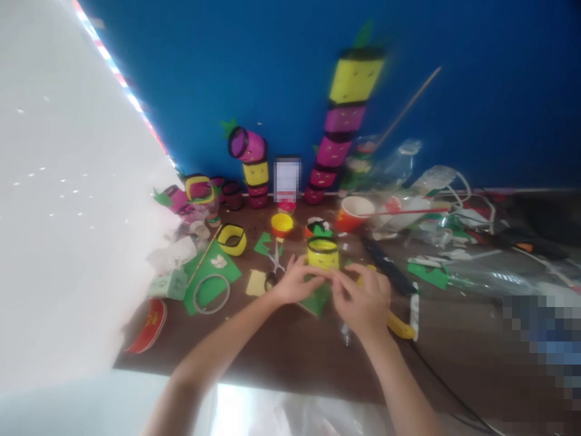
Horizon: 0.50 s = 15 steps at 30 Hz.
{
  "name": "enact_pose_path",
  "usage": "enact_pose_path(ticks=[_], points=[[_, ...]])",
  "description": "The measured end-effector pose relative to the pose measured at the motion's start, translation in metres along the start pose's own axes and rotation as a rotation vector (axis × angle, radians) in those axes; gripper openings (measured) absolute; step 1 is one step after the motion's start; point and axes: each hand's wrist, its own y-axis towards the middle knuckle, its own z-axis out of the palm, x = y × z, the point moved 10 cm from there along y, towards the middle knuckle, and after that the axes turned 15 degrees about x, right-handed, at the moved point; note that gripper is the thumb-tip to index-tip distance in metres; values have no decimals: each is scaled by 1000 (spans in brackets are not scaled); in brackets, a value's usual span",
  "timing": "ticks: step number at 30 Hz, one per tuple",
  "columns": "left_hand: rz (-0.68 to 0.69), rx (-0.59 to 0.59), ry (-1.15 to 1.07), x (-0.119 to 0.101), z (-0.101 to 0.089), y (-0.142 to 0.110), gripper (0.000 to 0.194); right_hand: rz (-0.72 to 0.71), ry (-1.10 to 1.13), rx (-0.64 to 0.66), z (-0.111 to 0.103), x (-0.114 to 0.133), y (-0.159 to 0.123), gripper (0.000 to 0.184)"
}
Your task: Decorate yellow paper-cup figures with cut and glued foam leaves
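Just in front of a small yellow cup (323,257) with a black rim and a drawn face, my two hands meet at the fingertips. My left hand (297,281) has its thumb and forefinger drawn together, pointing right. In my right hand (363,298) the fingers are pinched toward the left fingertips. Whatever lies between them is too small or blurred to name. Beneath the hands is green paper (318,301). A yellow-handled tool (400,326), resembling a glue gun, lies partly hidden by my right hand. Scissors (276,261) rest beside my left hand.
Stacked purple and yellow cup figures (333,148) stand along the blue wall. A phone (287,178) leans upright at the back. To the left are a tape ring (212,294), green paper and a red bowl-like piece (147,326); clear plastic bottles (490,278) clutter the right. A black cord runs frontward.
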Motion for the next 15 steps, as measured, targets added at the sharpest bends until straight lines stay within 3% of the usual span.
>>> enact_pose_path(ticks=[15], points=[[-9, -4, 2, 2, 0, 1, 22, -14, -5, 12, 1, 3, 2, 20]])
